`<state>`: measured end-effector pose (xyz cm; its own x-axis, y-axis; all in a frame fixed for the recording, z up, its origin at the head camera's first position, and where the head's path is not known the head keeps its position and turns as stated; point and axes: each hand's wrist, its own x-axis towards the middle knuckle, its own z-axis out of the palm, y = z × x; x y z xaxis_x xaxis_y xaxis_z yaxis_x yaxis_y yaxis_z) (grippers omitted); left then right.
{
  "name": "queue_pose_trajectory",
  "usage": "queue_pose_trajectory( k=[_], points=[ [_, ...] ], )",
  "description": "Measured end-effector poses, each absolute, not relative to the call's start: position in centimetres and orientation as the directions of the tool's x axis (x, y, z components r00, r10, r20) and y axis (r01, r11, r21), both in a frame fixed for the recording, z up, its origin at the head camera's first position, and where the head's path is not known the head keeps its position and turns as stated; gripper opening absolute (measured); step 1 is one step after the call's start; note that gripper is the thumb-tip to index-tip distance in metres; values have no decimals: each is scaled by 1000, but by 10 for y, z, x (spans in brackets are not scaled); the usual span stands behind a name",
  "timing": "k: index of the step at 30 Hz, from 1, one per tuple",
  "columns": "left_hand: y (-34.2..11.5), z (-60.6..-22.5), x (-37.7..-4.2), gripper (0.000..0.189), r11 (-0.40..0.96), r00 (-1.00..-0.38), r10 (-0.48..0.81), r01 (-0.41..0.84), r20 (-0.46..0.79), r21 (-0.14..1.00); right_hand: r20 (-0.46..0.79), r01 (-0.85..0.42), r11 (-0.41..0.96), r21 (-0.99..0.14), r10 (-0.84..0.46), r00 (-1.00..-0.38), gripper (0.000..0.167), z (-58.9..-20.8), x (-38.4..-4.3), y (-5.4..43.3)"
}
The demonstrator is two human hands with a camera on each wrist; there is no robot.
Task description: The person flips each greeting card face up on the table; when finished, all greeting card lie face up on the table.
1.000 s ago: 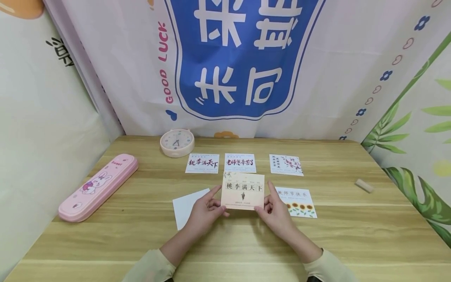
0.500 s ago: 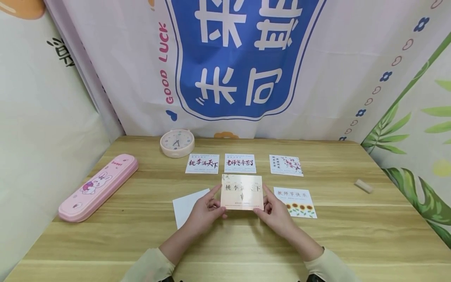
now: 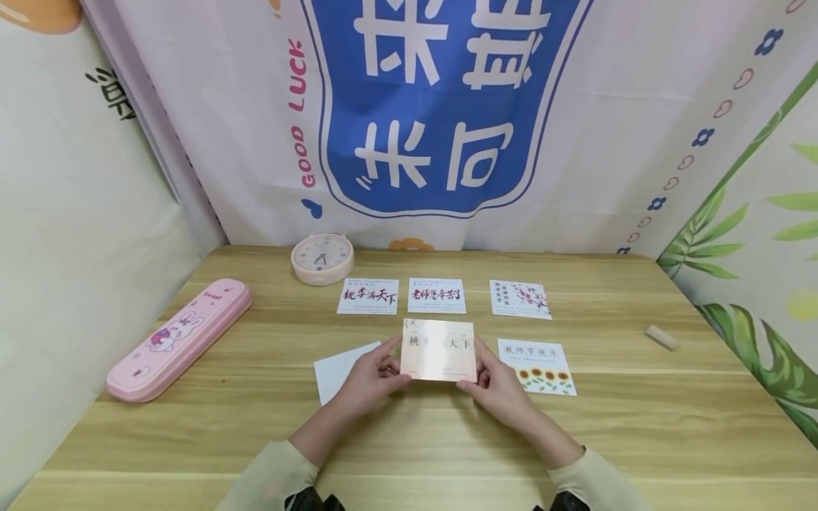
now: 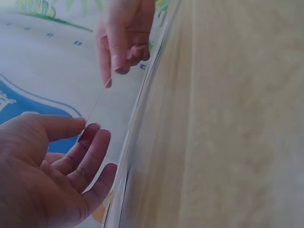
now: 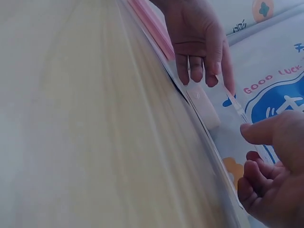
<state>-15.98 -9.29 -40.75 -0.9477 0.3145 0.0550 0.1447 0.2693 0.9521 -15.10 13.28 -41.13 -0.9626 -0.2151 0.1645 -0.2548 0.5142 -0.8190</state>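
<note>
Between my two hands is a cream card (image 3: 438, 350) with printed characters, held up off the table and tilted, glare washing out its middle. My left hand (image 3: 367, 380) pinches its left edge with thumb and fingers. At the right edge, my right hand (image 3: 505, 390) pinches it the same way. Both wrist views show the card nearly edge-on, as a thin line. A blank white card (image 3: 341, 369) lies partly under my left hand. Beside my right hand lies a sunflower card (image 3: 537, 365).
Behind lie two cards with dark red lettering (image 3: 367, 296) and a blossom card (image 3: 520, 299). A pink pencil case (image 3: 179, 341) is at left, a round clock (image 3: 322, 260) at the back. A small beige block (image 3: 662, 337) sits right on the wooden table (image 3: 434, 454).
The held card has tilted and sunk slightly, and glare now covers its middle print. My right hand has shifted slightly left. The cards on the table stay put.
</note>
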Motion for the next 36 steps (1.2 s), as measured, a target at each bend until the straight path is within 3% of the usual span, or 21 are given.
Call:
queue_pose_trajectory(
  k=[10,18,36],
  points=[
    [-96,-413,-166,70,414,-939,335,222,79,883,193,-296,478,-827,-253,-948,76,-423,-155,133],
    [-95,-414,-168,69,558,-938,304,319,169,766,227,-328,593,-735,-240,-944,75,-426,-154,132],
    [-94,-423,-173,64,676,-936,326,329,133,659,196,-339,694,-635,-279,-940,69,-433,-157,127]
  ],
)
